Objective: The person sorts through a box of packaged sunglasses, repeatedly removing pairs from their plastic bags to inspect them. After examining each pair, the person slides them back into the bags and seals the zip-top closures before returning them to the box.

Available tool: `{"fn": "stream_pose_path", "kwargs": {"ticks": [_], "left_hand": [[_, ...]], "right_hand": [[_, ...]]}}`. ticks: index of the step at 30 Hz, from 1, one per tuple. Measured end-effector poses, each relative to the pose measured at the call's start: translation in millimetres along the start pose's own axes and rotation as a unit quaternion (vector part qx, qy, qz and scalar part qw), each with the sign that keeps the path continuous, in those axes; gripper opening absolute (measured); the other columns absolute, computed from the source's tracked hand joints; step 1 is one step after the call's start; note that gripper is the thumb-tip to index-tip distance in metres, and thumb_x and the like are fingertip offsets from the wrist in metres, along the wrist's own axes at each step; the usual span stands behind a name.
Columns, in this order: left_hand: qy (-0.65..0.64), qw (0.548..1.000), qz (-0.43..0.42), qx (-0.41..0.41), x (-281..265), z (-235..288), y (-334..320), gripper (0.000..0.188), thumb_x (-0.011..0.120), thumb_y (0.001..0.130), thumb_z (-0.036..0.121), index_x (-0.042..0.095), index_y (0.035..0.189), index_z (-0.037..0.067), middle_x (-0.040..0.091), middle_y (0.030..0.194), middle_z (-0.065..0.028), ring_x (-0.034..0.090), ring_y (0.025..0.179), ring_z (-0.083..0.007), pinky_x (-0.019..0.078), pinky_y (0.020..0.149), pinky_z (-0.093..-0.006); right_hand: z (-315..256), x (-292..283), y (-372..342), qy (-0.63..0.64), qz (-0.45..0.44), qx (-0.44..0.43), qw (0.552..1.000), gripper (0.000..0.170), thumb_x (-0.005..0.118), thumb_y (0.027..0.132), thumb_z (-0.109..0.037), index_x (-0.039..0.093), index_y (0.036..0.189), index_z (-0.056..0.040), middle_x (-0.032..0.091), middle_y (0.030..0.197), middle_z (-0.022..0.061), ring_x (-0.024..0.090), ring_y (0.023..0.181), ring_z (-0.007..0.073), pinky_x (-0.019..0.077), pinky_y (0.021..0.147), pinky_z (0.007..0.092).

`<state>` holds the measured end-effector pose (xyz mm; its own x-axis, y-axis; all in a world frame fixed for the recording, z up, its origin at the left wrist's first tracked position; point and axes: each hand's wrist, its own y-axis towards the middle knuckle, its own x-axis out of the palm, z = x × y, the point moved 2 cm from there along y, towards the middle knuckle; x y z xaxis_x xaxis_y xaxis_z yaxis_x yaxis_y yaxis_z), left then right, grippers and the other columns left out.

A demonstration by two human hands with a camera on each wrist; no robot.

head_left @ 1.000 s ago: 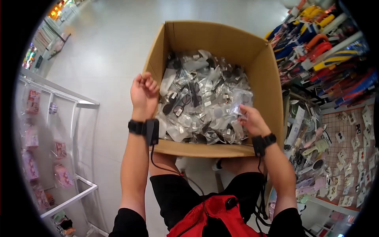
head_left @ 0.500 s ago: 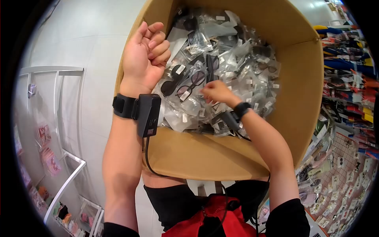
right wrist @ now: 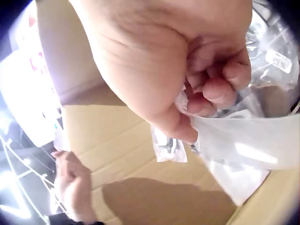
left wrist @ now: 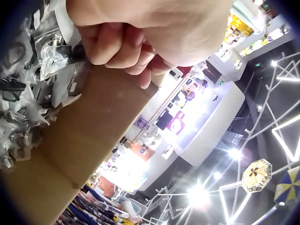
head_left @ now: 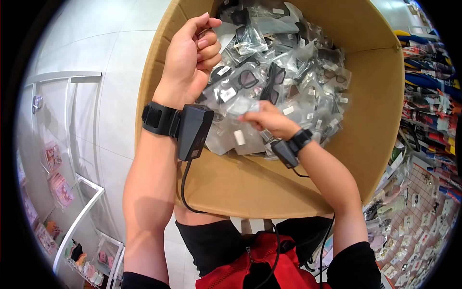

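A large cardboard box (head_left: 373,101) holds a heap of clear plastic bags (head_left: 298,108), many with glasses inside and white labels. Over the near part of the heap, my right hand (head_left: 268,120) pinches a clear plastic bag (right wrist: 243,140) between thumb and fingers; the bag's contents do not show clearly. Bagged sunglasses (head_left: 248,79) lie just beyond that hand. My left hand (head_left: 190,60) is raised by the box's left wall, palm turned up and fingers loosely curled, holding nothing.
White metal racks (head_left: 86,77) with pink packets (head_left: 61,190) stand on the left. To the right are folded umbrellas (head_left: 433,86) and a grid panel (head_left: 409,231) of small carded items. Cables run from both wrist cameras.
The view has come closer over the box. My right hand moved left from the heap's right side and lifts a bag now. My left hand stays near the left wall, loosely curled.
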<state>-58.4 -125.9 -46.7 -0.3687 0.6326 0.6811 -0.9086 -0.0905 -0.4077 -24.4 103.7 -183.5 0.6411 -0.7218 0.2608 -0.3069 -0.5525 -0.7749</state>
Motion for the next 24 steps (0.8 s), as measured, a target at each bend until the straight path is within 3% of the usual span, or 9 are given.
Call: {"fn": "stream_pose_path", "kwargs": {"ticks": [8, 10, 14, 16, 17, 18, 20, 21, 24], "left_hand": [[0.227, 0.973, 0.005, -0.027, 3, -9, -2, 0.026, 0.056, 0.101, 0.033, 0.06, 0.101, 0.008, 0.037, 0.066, 0.0095, 0.024, 0.053, -0.0007, 0.0213, 0.049, -0.0188], [0.406, 0.914, -0.018, 0.005, -4, -15, 6, 0.042, 0.064, 0.094, 0.043, 0.062, 0.121, 0.011, 0.06, 0.092, 0.0027, 0.053, 0.077, -0.0055, 0.0421, 0.07, -0.02], [0.604, 0.774, -0.104, 0.159, 5, -29, -11, 0.069, 0.077, 0.082, 0.044, 0.054, 0.141, 0.019, 0.056, 0.137, -0.0088, 0.051, 0.128, -0.0228, 0.043, 0.103, -0.0353], [0.669, 0.678, -0.239, 0.19, 15, -31, -22, 0.091, 0.086, 0.071, 0.034, 0.044, 0.151, 0.023, 0.035, 0.159, -0.0144, 0.025, 0.15, -0.0326, 0.0313, 0.117, -0.0447], [0.645, 0.68, -0.263, 0.23, 14, -38, -21, 0.089, 0.089, 0.066, 0.022, 0.05, 0.146, 0.016, 0.052, 0.145, -0.0161, 0.046, 0.136, -0.0323, 0.0405, 0.109, -0.0422], [0.645, 0.679, -0.264, 0.23, 16, -37, -22, 0.089, 0.089, 0.066, 0.022, 0.05, 0.146, 0.016, 0.052, 0.145, -0.0161, 0.046, 0.136, -0.0323, 0.0405, 0.109, -0.0422], [0.591, 0.733, -0.336, 0.011, 20, -39, -23, 0.079, 0.088, 0.066, 0.017, 0.056, 0.138, 0.009, 0.064, 0.127, -0.0162, 0.06, 0.118, -0.0297, 0.047, 0.099, -0.0392], [0.592, 0.732, -0.331, 0.065, 20, -39, -25, 0.067, 0.086, 0.068, 0.016, 0.061, 0.129, 0.003, 0.071, 0.11, -0.0156, 0.066, 0.099, -0.0262, 0.0506, 0.09, -0.0363], [0.599, 0.746, -0.289, 0.031, 19, -33, -23, 0.059, 0.085, 0.071, 0.015, 0.063, 0.124, 0.002, 0.071, 0.108, -0.0147, 0.066, 0.097, -0.0245, 0.0512, 0.088, -0.0353]], "right_hand": [[-56, -43, -110, 0.201, 0.057, -0.135, 0.969, 0.007, 0.064, 0.089, -0.01, 0.066, 0.087, -0.0028, 0.063, 0.081, 0.0023, 0.059, 0.075, 0.0142, 0.048, 0.07, 0.0279], [-57, -39, -125, 0.228, 0.071, -0.18, 0.954, 0.009, 0.063, 0.088, -0.01, 0.066, 0.09, -0.0016, 0.064, 0.084, 0.004, 0.061, 0.077, 0.016, 0.0497, 0.073, 0.0285], [-73, -19, -150, 0.115, 0.118, -0.202, 0.965, 0.021, 0.065, 0.084, -0.005, 0.065, 0.104, 0.0015, 0.068, 0.094, 0.0066, 0.064, 0.083, 0.0167, 0.0518, 0.078, 0.0309], [-79, -9, -157, 0.019, 0.115, -0.223, 0.968, 0.036, 0.069, 0.082, -0.003, 0.063, 0.117, 0.0017, 0.069, 0.099, 0.0066, 0.064, 0.087, 0.014, 0.052, 0.08, 0.0307], [-78, -8, -156, 0.014, 0.096, -0.213, 0.972, 0.042, 0.074, 0.083, -0.007, 0.062, 0.122, -0.0001, 0.069, 0.101, 0.0045, 0.064, 0.089, 0.012, 0.052, 0.08, 0.0289], [-78, -5, -157, 0.014, 0.097, -0.213, 0.972, 0.042, 0.074, 0.083, -0.007, 0.062, 0.122, -0.0001, 0.069, 0.101, 0.0045, 0.064, 0.089, 0.012, 0.052, 0.08, 0.0289], [-81, 2, -158, 0.058, 0.047, -0.225, 0.971, 0.048, 0.077, 0.083, -0.008, 0.059, 0.126, -0.001, 0.067, 0.107, 0.0037, 0.064, 0.09, 0.0119, 0.0525, 0.079, 0.0287], [-83, 3, -158, 0.058, 0.047, -0.226, 0.971, 0.048, 0.077, 0.083, -0.008, 0.059, 0.126, -0.001, 0.067, 0.107, 0.0037, 0.064, 0.09, 0.0119, 0.0525, 0.079, 0.0287], [-83, -1, -156, 0.059, 0.064, -0.232, 0.969, 0.053, 0.079, 0.082, -0.008, 0.056, 0.129, -0.001, 0.066, 0.111, 0.0034, 0.063, 0.093, 0.0116, 0.0526, 0.081, 0.0284]]}}
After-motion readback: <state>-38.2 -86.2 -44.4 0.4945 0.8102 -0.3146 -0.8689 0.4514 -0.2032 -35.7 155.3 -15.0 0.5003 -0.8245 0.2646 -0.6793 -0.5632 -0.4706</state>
